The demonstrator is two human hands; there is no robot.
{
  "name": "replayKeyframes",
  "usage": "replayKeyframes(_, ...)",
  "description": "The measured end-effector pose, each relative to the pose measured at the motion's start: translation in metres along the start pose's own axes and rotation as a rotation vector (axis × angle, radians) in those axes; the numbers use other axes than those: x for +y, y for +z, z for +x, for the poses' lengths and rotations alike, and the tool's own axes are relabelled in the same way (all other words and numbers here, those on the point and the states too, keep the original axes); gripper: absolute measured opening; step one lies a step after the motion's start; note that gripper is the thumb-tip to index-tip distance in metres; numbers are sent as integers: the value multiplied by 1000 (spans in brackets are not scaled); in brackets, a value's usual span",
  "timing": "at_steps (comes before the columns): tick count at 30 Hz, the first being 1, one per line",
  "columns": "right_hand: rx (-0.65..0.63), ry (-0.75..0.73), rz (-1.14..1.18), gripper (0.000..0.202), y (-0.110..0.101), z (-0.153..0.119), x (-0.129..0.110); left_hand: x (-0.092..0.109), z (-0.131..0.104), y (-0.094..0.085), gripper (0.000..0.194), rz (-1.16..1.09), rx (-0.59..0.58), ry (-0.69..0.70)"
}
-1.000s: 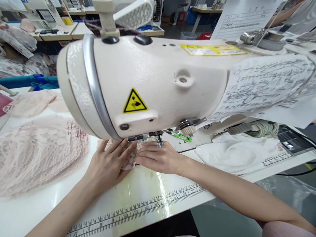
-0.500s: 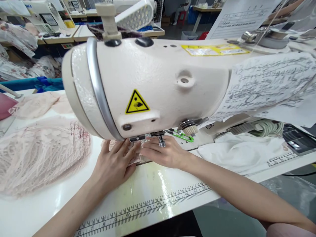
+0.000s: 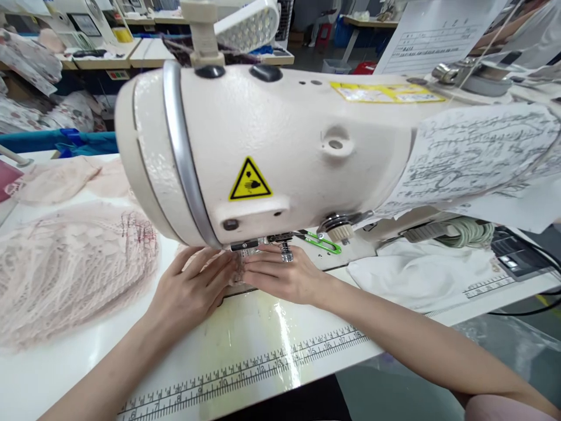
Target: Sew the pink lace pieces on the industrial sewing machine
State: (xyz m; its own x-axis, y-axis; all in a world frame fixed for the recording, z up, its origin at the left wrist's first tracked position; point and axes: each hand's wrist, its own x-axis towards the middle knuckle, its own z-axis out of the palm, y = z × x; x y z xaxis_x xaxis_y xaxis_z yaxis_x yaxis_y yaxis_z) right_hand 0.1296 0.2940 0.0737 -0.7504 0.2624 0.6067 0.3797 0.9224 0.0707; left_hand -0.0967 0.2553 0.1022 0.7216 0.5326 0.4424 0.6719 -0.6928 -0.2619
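Under the head of a white sewing machine [image 3: 280,140], both hands meet at a small piece of pale pink lace [image 3: 238,270]. My left hand [image 3: 190,286] is left of the presser foot, its fingers bent and drawn together on the lace, with the thumb tucked low. My right hand [image 3: 284,276] lies on the other side, fingers pressed together on the lace's right edge. Metal fittings near the needle [image 3: 286,250] stand just above the right fingers. Most of the lace is hidden by the hands and the machine head.
Pink lace fabric [image 3: 74,269] is spread at the left. Green thread snips [image 3: 322,241] lie behind my right hand. White cloth [image 3: 425,272] rests on the right, by a dark control box [image 3: 515,254]. A printed ruler [image 3: 245,377] runs along the table's front edge.
My left hand has shifted slightly left, its fingers going from spread flat to bent and gathered. The right hand stays almost in place. The whole view has shifted a little.
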Motion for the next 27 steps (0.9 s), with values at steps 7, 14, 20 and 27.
replayKeyframes(7,33,-12,36,19,6,10,-7,-6,-3,0,18,19,-33,-60)
replayKeyframes(14,-41,-23,74,20,13,11,-6,-6,-3,3,17,12,-59,-102)
replayKeyframes(20,-69,6,109,21,15,7,-4,-5,-3,4,21,23,-69,-130)
replayKeyframes(27,-38,69,47,21,14,5,-3,-2,-2,4,27,60,-85,-141)
